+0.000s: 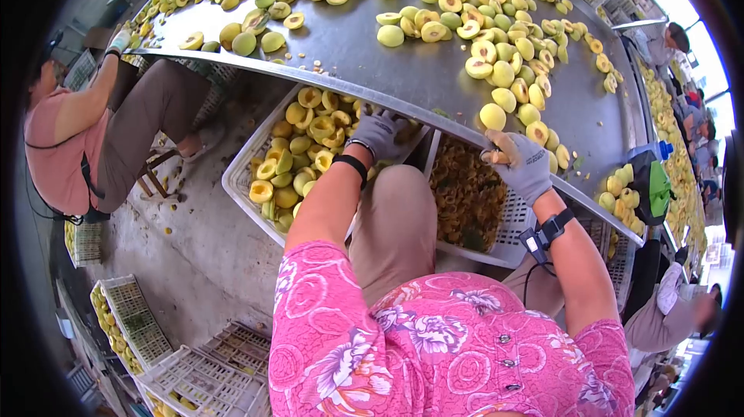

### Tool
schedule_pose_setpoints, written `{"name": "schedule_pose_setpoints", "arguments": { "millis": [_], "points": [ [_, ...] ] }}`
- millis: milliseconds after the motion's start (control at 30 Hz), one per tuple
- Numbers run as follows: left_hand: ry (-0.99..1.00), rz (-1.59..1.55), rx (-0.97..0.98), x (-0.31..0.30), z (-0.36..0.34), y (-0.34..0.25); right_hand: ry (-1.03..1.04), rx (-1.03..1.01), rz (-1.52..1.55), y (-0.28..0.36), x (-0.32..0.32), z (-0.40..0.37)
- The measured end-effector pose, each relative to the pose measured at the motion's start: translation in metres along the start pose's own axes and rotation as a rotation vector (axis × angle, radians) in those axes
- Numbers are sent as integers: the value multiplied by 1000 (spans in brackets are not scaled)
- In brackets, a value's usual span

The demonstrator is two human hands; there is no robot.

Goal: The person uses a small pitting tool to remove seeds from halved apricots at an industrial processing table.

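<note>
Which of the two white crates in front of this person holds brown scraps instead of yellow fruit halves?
The right crate under the right hand: its fill is dark brownish, while the left crate holds yellow halves.

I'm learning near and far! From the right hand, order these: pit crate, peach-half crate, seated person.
1. Pit crate, right beneath the right hand.
2. Peach-half crate, to its left.
3. Seated person, far left.

peach halves (496, 68) on the table (349, 45), left crate (236, 177) under its edge, right crate (504, 250) just beside it
</note>
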State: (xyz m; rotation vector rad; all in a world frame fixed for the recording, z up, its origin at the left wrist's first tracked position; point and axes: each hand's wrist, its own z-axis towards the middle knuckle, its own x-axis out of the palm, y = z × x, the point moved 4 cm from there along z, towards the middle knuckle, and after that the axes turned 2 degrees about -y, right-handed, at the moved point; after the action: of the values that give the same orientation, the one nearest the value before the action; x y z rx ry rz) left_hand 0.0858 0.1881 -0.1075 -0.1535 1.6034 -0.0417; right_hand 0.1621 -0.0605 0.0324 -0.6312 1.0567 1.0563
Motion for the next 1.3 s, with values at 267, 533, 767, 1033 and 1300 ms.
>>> {"name": "schedule_pose_setpoints", "arguments": {
  "millis": [267,533,767,1033,1300],
  "points": [
    [-116,-206,-222,1,-60,40,3,-20,14,-1,2,-1],
    [-352,-104,-262,0,-189,65,72,26,31,-2,3,-4],
    [-285,-268,-441,19,-256,29,41,6,39,0,1,-2],
    [-267,-191,-856,42,-259,120,35,7,39,3,3,-1],
    [81,-169,-894,40,-240,164,2,-28,32,2,1,0]
  ]
}}
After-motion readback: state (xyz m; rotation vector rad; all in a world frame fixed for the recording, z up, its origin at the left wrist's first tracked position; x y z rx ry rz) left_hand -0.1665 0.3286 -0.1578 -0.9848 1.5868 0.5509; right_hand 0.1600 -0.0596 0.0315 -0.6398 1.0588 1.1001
